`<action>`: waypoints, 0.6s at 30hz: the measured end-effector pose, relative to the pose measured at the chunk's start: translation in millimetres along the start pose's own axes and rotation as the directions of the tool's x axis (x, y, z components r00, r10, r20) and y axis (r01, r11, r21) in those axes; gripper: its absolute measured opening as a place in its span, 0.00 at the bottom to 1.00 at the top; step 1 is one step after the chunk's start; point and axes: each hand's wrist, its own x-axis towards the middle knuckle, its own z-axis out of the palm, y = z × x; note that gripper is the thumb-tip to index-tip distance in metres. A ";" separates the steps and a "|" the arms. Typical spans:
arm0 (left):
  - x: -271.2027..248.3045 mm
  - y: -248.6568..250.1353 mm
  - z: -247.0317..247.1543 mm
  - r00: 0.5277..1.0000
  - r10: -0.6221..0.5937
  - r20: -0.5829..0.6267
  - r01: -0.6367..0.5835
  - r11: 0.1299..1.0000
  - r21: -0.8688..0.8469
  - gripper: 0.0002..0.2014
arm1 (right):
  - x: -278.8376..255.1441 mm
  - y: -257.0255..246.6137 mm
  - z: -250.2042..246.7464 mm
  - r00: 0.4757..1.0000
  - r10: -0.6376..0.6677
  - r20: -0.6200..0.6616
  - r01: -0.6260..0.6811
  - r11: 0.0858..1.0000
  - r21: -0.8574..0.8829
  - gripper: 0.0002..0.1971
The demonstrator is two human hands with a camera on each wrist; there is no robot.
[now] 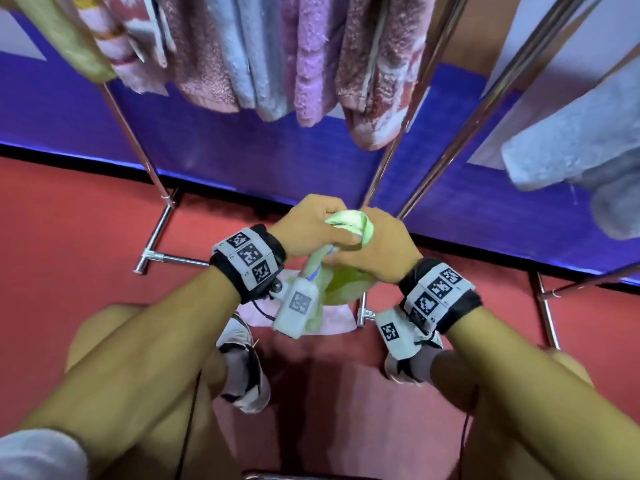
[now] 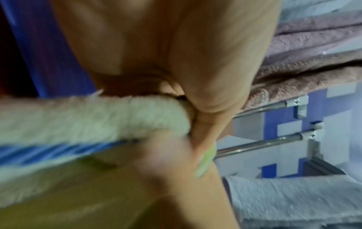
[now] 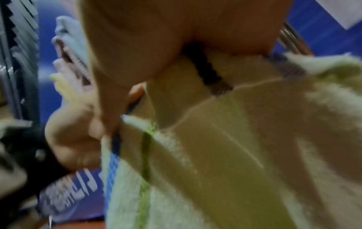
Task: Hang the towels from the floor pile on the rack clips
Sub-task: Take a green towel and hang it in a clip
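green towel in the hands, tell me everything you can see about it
The green towel is pale lime terry cloth, fluffy, with a blue striped band near one edge. It is bunched, not spread: the left hand and right hand both grip its top, close together, and the rest hangs down between the wrists above a pink towel on the red floor. It is below the hung towels, not yet clipped.

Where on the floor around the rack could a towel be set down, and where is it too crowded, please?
Bare red floor lies left of the rack's left foot, and more right of the right leg. It is crowded in the middle: both hands grip the green towel over the pink towel.
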 end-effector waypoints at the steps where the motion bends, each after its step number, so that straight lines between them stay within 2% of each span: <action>1: -0.1 3.4 4.6 1.000 0.007 0.018 -0.007 1.000 0.022 0.12 | -5.5 4.8 2.7 1.000 -0.025 -0.006 0.025 0.997 -0.069 0.25; 3: 1.7 5.0 12.0 1.000 0.011 -0.019 -0.010 0.998 0.067 0.12 | -17.8 18.6 5.4 0.989 -0.010 -0.146 0.022 0.996 0.082 0.14; 5: 4.2 0.4 16.6 0.992 0.018 -0.127 -0.003 0.993 0.117 0.12 | -27.4 37.2 4.7 0.942 0.083 -0.324 0.017 0.955 0.295 0.11; 6: 5.0 -2.2 18.1 0.985 0.021 -0.170 0.003 0.990 0.140 0.12 | -29.6 45.3 2.9 0.925 0.122 -0.361 0.015 0.935 0.354 0.09; 8: 7.6 -9.4 20.5 0.980 0.017 -0.200 0.014 0.988 0.155 0.13 | -29.1 54.8 -3.6 0.925 0.161 -0.343 -0.017 0.922 0.386 0.05; 12: 12.7 -17.8 25.0 0.968 -0.001 -0.252 0.034 0.992 0.126 0.15 | -27.5 61.1 -16.1 0.962 0.136 -0.238 -0.065 0.956 0.285 0.04; 15: 14.9 -22.9 23.4 0.962 -0.039 -0.269 0.084 0.984 0.157 0.15 | -24.8 73.7 -20.5 0.965 0.178 -0.193 -0.078 0.896 0.437 0.05; 18: 15.6 -32.8 21.6 0.953 -0.104 -0.285 0.172 0.959 0.224 0.13 | -27.3 86.6 -25.0 0.954 0.204 -0.219 -0.045 0.821 0.570 0.07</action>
